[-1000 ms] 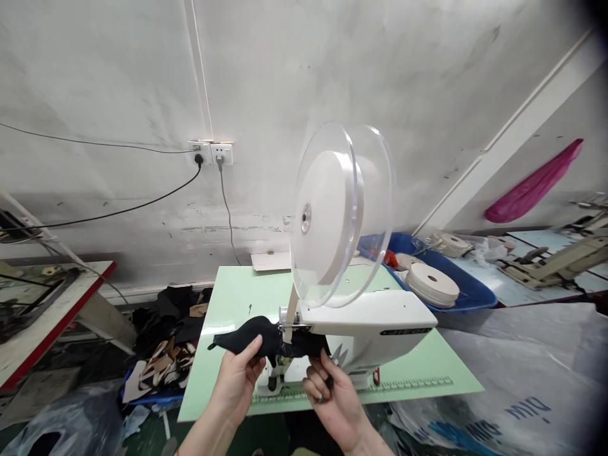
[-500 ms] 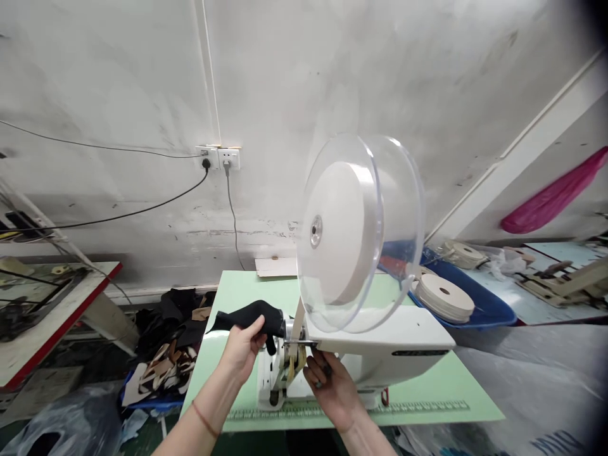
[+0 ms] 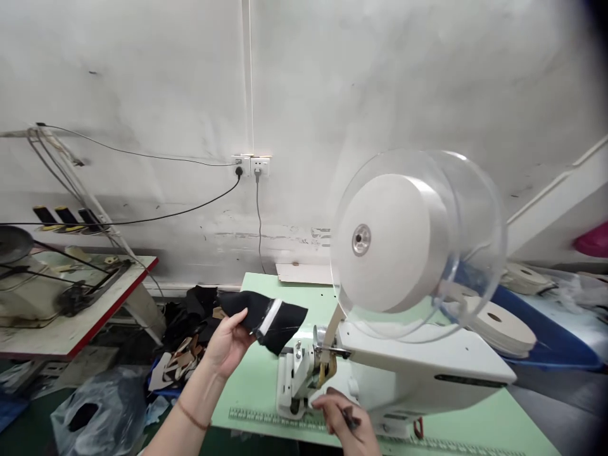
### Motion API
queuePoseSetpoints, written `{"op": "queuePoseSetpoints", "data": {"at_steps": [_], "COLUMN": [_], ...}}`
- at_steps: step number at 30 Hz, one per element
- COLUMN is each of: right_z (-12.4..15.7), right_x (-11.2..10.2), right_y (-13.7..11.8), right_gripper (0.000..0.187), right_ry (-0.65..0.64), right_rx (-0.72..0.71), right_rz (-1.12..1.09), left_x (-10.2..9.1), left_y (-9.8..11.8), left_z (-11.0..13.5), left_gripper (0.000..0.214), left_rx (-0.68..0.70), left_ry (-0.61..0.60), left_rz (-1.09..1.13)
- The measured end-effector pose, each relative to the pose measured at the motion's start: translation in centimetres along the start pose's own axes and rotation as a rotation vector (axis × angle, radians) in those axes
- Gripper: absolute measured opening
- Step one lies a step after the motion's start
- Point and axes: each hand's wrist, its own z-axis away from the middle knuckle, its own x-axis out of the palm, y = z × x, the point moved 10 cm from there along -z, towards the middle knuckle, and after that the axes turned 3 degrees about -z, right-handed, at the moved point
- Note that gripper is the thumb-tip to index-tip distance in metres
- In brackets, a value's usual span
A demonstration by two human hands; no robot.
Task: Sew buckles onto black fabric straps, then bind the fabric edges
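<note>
My left hand [image 3: 230, 347] pinches a black fabric piece [image 3: 256, 316] by its near edge. A short white tape strip [image 3: 270, 316] crosses the fabric, which is held up to the left of the white taping machine [image 3: 408, 373]. My right hand [image 3: 344, 418] is low in front of the machine's working end, fingers curled around a small dark object [image 3: 350, 418] whose kind I cannot make out. Above the machine stands a big roll of white tape [image 3: 392, 247] between clear discs. Its tape [image 3: 336, 323] runs down into the metal guide [image 3: 332, 350].
The machine stands on a green table [image 3: 256, 288] with a ruler strip [image 3: 266, 415] along its front. On the right, a blue tray [image 3: 560, 342] holds tape rolls [image 3: 503, 326]. Fabric scraps [image 3: 183, 364] and a plastic bag [image 3: 99, 411] lie at the left.
The black fabric has come away from the machine's working end and been turned, showing a white strip. My right hand has moved down from beneath the guide. The view has shifted left.
</note>
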Motion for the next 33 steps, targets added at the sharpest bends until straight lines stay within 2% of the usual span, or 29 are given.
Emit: {"op": "queuePoseSetpoints", "data": {"at_steps": [3, 6, 8, 10, 12, 16, 17, 18, 19, 20, 22, 24, 25, 26, 27, 29, 30, 31, 33], "right_z": [0.0, 0.1, 0.4, 0.7, 1.0, 1.6, 1.8, 2.1, 2.4, 2.8, 3.9, 4.3, 3.8, 3.2, 2.4, 0.9, 0.6, 0.8, 2.4], "right_x": [1.7, 3.1, 3.9, 4.4, 4.2, 1.8, 1.3, 1.5, 2.4, 3.9, 7.5, 10.3, 11.2, 11.9, 12.4, 12.8, 12.9, 13.1, 14.1], "right_y": [-2.9, -3.6, -3.3, -3.6, -4.5, -7.0, -7.6, -8.4, -9.4, -10.3, -11.3, -11.2, -11.0, -10.8, -10.6, -10.7, -11.0, -11.4, -12.6], "right_gripper": [0.049, 0.046, 0.046, 0.044, 0.038, 0.022, 0.018, 0.016, 0.016, 0.023, 0.047, 0.068, 0.071, 0.064, 0.048, 0.01, 0.006, 0.009, 0.016], "right_ry": [-0.048, -0.144, -0.204, -0.226, -0.186, 0.02, 0.045, 0.015, -0.071, -0.209, -0.564, -0.849, -0.918, -0.945, -0.934, -0.826, -0.769, -0.734, -0.731], "right_rx": [-0.066, -0.082, -0.077, -0.116, -0.218, -0.425, -0.467, -0.52, -0.584, -0.646, -0.722, -0.677, -0.629, -0.589, -0.559, -0.551, -0.574, -0.615, -0.758], "right_rz": [0.094, 0.174, 0.204, 0.218, 0.237, 0.291, 0.307, 0.331, 0.366, 0.41, 0.493, 0.54, 0.556, 0.57, 0.582, 0.591, 0.581, 0.57, 0.599], "left_x": [-4.6, -9.6, -11.8, -12.7, -12.4, -9.7, -8.9, -8.1, -7.0, -5.8, -2.9, -0.6, -0.1, -0.2, -0.7, -2.7, -3.8, -4.9, -6.6], "left_y": [0.6, 0.6, 0.2, -0.4, -1.3, -2.9, -3.3, -3.9, -4.5, -5.0, -5.3, -4.6, -3.9, -2.9, -1.6, 1.4, 2.3, 2.4, -0.2], "left_z": [1.2, 2.7, 4.1, 5.5, 6.6, 8.1, 8.4, 8.7, 9.1, 9.5, 10.2, 11.0, 11.4, 11.6, 11.9, 13.3, 14.4, 15.4, 16.4], "left_gripper": [0.025, 0.026, 0.022, 0.018, 0.016, 0.011, 0.01, 0.01, 0.01, 0.011, 0.012, 0.017, 0.02, 0.02, 0.019, 0.012, 0.009, 0.008, 0.022], "left_rx": [0.019, -0.007, -0.056, -0.114, -0.203, -0.313, -0.33, -0.352, -0.37, -0.367, -0.268, -0.128, -0.072, -0.018, 0.049, 0.24, 0.323, 0.358, 0.254], "left_ry": [0.115, 0.246, 0.294, 0.309, 0.258, 0.07, 0.03, -0.016, -0.084, -0.173, -0.363, -0.482, -0.479, -0.429, -0.342, -0.098, 0.0, 0.067, 0.066], "left_rz": [-0.041, -0.089, -0.12, -0.148, -0.22, -0.401, -0.434, -0.486, -0.565, -0.663, -0.867, -0.953, -0.951, -0.94, -0.93, -0.919, -0.903, -0.862, -0.725]}}
